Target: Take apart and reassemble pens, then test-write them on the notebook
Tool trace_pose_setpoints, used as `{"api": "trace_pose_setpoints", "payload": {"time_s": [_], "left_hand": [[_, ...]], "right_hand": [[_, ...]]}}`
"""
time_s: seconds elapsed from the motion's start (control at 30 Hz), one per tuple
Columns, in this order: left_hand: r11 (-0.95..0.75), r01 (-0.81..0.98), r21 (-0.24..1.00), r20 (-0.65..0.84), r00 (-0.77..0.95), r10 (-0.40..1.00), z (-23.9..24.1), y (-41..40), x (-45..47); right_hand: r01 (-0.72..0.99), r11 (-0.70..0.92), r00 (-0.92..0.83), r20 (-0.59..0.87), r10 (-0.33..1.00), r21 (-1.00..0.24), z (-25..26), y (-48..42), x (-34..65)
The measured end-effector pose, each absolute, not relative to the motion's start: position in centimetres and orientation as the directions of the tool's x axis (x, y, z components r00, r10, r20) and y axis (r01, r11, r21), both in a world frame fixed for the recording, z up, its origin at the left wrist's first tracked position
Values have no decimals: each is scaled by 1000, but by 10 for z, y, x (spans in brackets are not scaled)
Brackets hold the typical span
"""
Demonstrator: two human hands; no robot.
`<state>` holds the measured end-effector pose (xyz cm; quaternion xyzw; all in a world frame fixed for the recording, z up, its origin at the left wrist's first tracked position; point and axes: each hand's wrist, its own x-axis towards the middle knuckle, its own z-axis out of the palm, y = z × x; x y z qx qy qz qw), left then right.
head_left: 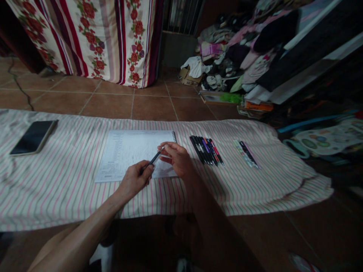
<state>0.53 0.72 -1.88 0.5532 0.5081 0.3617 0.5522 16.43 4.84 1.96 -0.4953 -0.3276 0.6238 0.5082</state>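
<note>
My left hand [137, 179] is closed round the lower end of a dark pen [152, 161]. My right hand [177, 156] pinches the pen's upper tip with thumb and fingers. Both hands hover over the lower right part of a spiral notebook [127, 151], which lies open on a striped cloth [65, 177]. A row of several pens [206, 150] lies just right of the notebook, and a smaller group of pens [246, 153] lies further right.
A dark phone [33, 136] rests on the cloth at the far left. Brown floor tiles [136, 104] lie beyond. A flowered curtain [93, 37] hangs at the back, and a pile of clothes [235, 49] fills the back right.
</note>
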Motion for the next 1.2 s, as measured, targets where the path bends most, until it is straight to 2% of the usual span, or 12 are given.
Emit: {"api": "trace_pose_setpoints", "payload": {"time_s": [1.2], "left_hand": [[160, 108, 981, -183, 255, 949, -18, 10, 3]], "right_hand": [[-194, -217, -93, -202, 975, -957, 16, 48, 166]]}}
